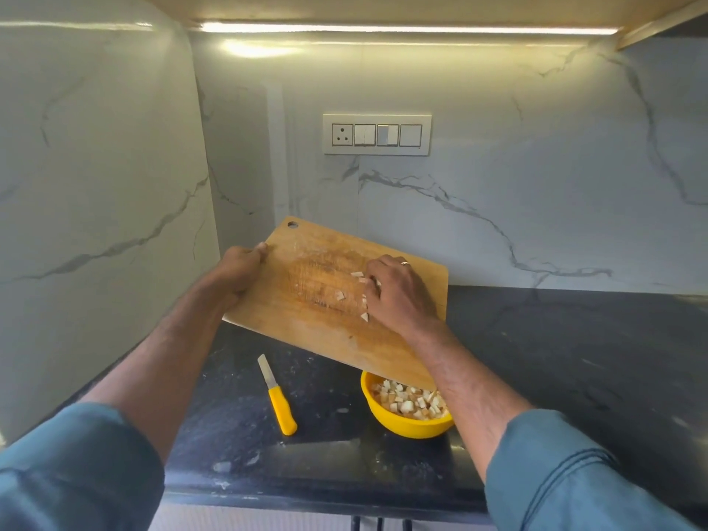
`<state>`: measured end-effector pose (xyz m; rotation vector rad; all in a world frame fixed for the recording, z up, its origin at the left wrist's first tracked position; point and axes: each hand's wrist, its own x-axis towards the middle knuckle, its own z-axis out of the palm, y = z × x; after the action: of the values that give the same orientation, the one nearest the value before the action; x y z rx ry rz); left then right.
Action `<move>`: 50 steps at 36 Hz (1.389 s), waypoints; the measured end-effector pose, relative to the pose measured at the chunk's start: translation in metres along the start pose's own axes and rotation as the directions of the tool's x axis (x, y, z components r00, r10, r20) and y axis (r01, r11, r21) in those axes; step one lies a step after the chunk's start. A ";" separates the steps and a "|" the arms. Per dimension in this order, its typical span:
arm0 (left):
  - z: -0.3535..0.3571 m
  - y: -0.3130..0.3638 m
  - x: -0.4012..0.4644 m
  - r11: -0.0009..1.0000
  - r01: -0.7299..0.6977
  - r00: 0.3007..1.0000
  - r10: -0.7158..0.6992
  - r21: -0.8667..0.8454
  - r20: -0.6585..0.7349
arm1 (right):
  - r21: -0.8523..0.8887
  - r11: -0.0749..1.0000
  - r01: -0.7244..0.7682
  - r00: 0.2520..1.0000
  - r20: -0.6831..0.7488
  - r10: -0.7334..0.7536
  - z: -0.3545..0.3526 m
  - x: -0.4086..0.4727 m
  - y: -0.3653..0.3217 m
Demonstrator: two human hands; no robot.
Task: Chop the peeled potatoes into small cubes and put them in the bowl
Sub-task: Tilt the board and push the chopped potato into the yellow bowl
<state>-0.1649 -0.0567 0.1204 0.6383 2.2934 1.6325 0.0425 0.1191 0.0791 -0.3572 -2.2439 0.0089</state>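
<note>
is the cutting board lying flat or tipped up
Tipped up. The left hand grips the cutting board by its far edge, lifted off the counter, low corner over the yellow bowl.

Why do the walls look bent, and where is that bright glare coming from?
In the head view, the wide-angle lens bows the marble walls and stretches the sleeves at the corners; the glare comes from the light strip under the cabinet, mirrored on the glossy tiles. The tilted cutting board shades the counter beneath it; the knife and yellow bowl stay sharp.
</note>
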 end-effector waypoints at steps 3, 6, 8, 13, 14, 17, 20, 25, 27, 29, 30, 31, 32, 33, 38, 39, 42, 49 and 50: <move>0.001 0.000 0.001 1.000 -0.001 1.000 0.001 0.004 -0.004 | 0.046 0.998 -0.037 0.999 0.018 0.036 -0.001 -0.003 0.000; 0.002 0.000 0.001 1.000 -0.006 1.000 0.007 0.010 -0.013 | 0.072 0.995 -0.071 0.997 0.034 0.069 -0.006 -0.007 -0.002; 0.002 0.001 0.002 1.000 -0.007 1.000 0.007 0.012 -0.018 | 0.067 0.995 -0.079 0.996 0.043 0.076 -0.010 -0.011 -0.003; 0.002 -0.001 0.001 1.000 0.003 1.000 -0.003 -0.005 -0.020 | 0.040 0.997 -0.064 0.997 0.056 0.061 -0.015 -0.029 -0.005; 0.003 -0.002 0.001 1.000 0.003 1.000 -0.003 -0.008 -0.019 | 0.036 0.998 -0.058 0.997 0.052 0.056 -0.015 -0.033 -0.006; 0.005 -0.004 -0.003 1.000 0.006 1.000 -0.006 -0.013 -0.010 | 0.021 0.998 -0.054 0.998 0.043 0.053 -0.018 -0.041 -0.008; 0.005 -0.006 -0.004 1.000 0.007 1.000 -0.007 -0.028 0.001 | 0.011 0.999 -0.052 0.998 0.035 0.051 -0.021 -0.047 -0.012; 0.004 -0.004 -0.005 0.999 0.015 1.000 -0.015 -0.037 0.001 | 0.008 0.999 -0.038 0.997 0.060 0.038 -0.028 -0.056 -0.013; 0.005 -0.003 -0.005 0.999 0.015 1.000 -0.015 -0.039 -0.004 | 0.006 0.999 -0.042 0.996 0.073 0.042 -0.031 -0.061 -0.014; 0.006 -0.003 -0.007 0.999 0.011 1.000 -0.012 -0.032 -0.013 | 0.009 0.999 -0.042 0.996 0.076 0.041 -0.032 -0.066 -0.016; 0.006 -0.003 -0.007 0.999 0.009 1.000 -0.009 -0.031 -0.018 | 0.012 0.999 -0.042 0.996 0.078 0.041 -0.033 -0.069 -0.016; 0.006 -0.003 -0.007 1.000 0.007 1.000 -0.007 -0.030 -0.021 | 0.015 0.999 -0.044 0.996 0.082 0.043 -0.034 -0.072 -0.017; 0.005 -0.002 -0.008 0.999 0.004 1.000 -0.004 -0.032 -0.024 | 0.017 0.999 -0.048 0.995 0.088 0.047 -0.034 -0.075 -0.017; 0.004 -0.002 -0.009 1.000 0.001 1.000 -0.002 -0.031 -0.029 | 0.019 0.998 -0.052 0.994 0.094 0.049 -0.036 -0.078 -0.018; -0.006 -0.003 -0.007 0.999 0.005 0.999 -0.007 -0.040 -0.045 | 0.036 0.998 -0.050 0.990 0.133 0.045 -0.042 -0.094 -0.026; -0.008 -0.003 -0.008 0.999 0.006 0.999 -0.008 -0.040 -0.045 | 0.031 0.998 -0.052 0.987 0.151 0.047 -0.043 -0.097 -0.027; -0.012 -0.001 -0.009 0.999 -0.004 0.998 0.002 -0.036 -0.060 | 0.029 0.997 -0.074 0.977 0.201 0.067 -0.047 -0.102 -0.029; -0.022 0.002 -0.010 1.000 0.010 0.997 -0.010 0.006 -0.076 | 0.046 0.993 -0.112 0.951 0.296 0.094 -0.060 -0.111 -0.025; -0.021 0.003 -0.010 1.000 0.005 0.997 -0.004 0.006 -0.079 | 0.064 0.989 -0.135 0.944 0.312 0.109 -0.062 -0.110 -0.024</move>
<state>-0.1651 -0.0785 0.1299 0.5793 2.3544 1.6773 0.1498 0.0607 0.0387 -0.4758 -2.5157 0.2399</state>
